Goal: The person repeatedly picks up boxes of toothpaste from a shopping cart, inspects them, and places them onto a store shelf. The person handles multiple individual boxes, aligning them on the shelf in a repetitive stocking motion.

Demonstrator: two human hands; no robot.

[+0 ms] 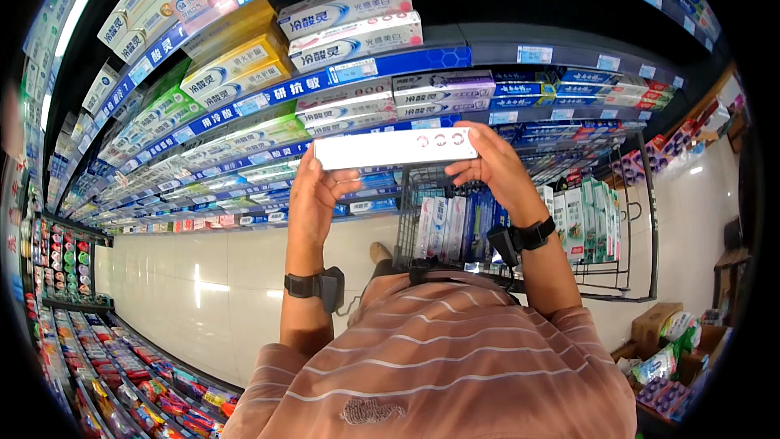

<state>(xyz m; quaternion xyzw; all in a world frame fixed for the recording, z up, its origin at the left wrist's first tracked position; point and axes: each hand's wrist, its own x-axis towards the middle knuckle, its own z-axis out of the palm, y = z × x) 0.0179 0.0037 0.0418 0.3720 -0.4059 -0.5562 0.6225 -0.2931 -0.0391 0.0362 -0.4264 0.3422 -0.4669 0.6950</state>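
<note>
A long white toothpaste carton [390, 147] is held level in front of me, with small round red marks near its right end. My left hand [318, 186] grips its left end, thumb against the face and the other fingers curled below. At the right end my right hand [487, 155] pinches the carton's corner between thumb and fingers. Behind the carton, shelves carry rows of toothpaste boxes; two stacked white and pink cartons [356, 39] lie on an upper tier. Each wrist wears a black strap with a dark device.
A black wire cart [652, 225] beside my right arm holds upright toothpaste cartons [440, 228] and green-and-white boxes [588, 219]. Shelf rails [402, 64] with price tags curve across the view. Packed goods [152, 390] fill racks at lower left. Cardboard boxes [655, 320] stand at lower right.
</note>
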